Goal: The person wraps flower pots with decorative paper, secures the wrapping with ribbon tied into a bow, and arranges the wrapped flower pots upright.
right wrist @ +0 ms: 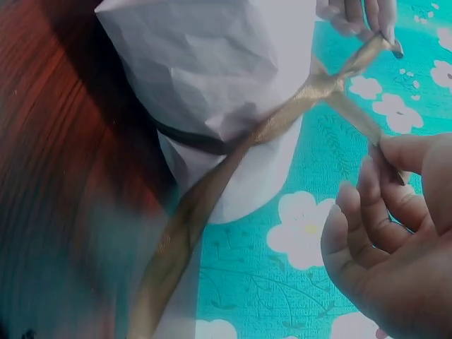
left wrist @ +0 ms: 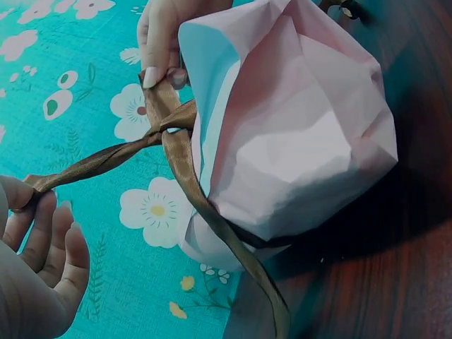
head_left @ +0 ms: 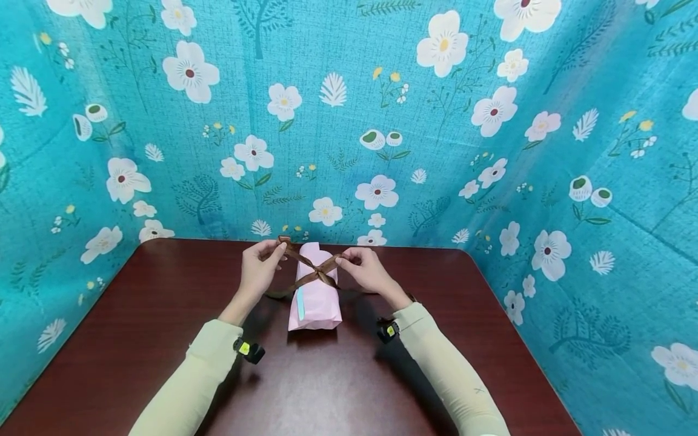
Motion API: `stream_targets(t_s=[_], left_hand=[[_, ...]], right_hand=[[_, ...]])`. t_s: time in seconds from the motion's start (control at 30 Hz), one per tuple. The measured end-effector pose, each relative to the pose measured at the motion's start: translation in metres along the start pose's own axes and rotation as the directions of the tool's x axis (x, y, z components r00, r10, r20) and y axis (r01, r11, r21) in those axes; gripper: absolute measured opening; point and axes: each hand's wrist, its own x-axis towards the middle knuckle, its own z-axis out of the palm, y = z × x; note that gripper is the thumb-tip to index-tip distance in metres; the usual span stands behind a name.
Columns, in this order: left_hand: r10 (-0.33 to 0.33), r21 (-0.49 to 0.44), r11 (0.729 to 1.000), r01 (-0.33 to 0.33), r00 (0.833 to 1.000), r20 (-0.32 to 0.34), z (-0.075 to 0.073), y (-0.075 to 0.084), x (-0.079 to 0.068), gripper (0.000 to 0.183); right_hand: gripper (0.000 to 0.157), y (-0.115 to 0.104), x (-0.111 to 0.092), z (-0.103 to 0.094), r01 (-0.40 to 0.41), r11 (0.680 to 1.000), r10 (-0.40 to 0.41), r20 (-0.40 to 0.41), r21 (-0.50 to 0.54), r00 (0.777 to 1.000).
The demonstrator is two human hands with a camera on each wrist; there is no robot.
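A pink paper-wrapped package with a light blue strip lies on the table. Brown satin ribbon circles it and crosses in a knot on top. My left hand pinches one ribbon part at the upper left, between thumb and fingers. On the other side my right hand pinches another part. Both parts stretch from the knot, seen closely in the left wrist view as a twisted ribbon. A loose ribbon tail hangs down past the package in the right wrist view.
The dark red-brown table reaches to a teal floral cloth hanging behind and at both sides. Each wrist wears a small black camera, one at the left wrist and one at the right wrist.
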Motion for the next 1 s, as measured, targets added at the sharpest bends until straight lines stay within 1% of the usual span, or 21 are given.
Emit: stream_targets(t_s=[0.2,0.3,0.43,0.53,0.67,0.73,0.87,1.0], left_hand=[[-0.028,-0.004,1.000,0.028,0.998,-0.049,-0.007,-0.003,-0.001,0.023],[-0.061,-0.006,0.998,0.061,0.996,-0.068,-0.011,-0.010,-0.001,0.024],[-0.118,-0.013,0.993,0.117,0.989,-0.093,-0.019,-0.038,0.005,0.028],[-0.141,-0.014,0.990,0.141,0.983,-0.113,-0.025,-0.057,0.009,0.030],[-0.215,-0.008,0.976,0.215,0.968,-0.126,-0.035,-0.068,0.010,0.033],[-0.267,0.000,0.963,0.269,0.955,-0.126,-0.040,-0.073,0.010,0.035],[-0.337,0.057,0.938,0.343,0.937,-0.095,-0.048,-0.082,0.007,0.037],[-0.381,0.115,0.915,0.386,0.922,-0.065,-0.050,-0.089,0.003,0.035]], right_hand=[[0.017,0.005,-0.003,-0.009,-0.001,1.000,0.001,-0.011,-0.004,1.000],[0.016,0.009,-0.007,-0.013,-0.012,1.000,0.012,-0.019,-0.011,1.000],[0.016,0.016,-0.012,-0.017,-0.031,0.999,0.030,-0.015,-0.040,0.999],[0.015,0.022,-0.015,-0.018,-0.024,0.997,0.025,0.003,-0.073,1.000],[0.012,0.029,-0.020,-0.020,-0.018,0.995,0.021,0.022,-0.097,1.000],[0.012,0.032,-0.024,-0.021,-0.027,0.994,0.030,0.031,-0.103,0.999],[0.011,0.039,-0.031,-0.020,-0.028,0.994,0.034,0.054,-0.102,0.998],[0.011,0.046,-0.038,-0.017,-0.028,0.994,0.037,0.086,-0.103,0.996]])
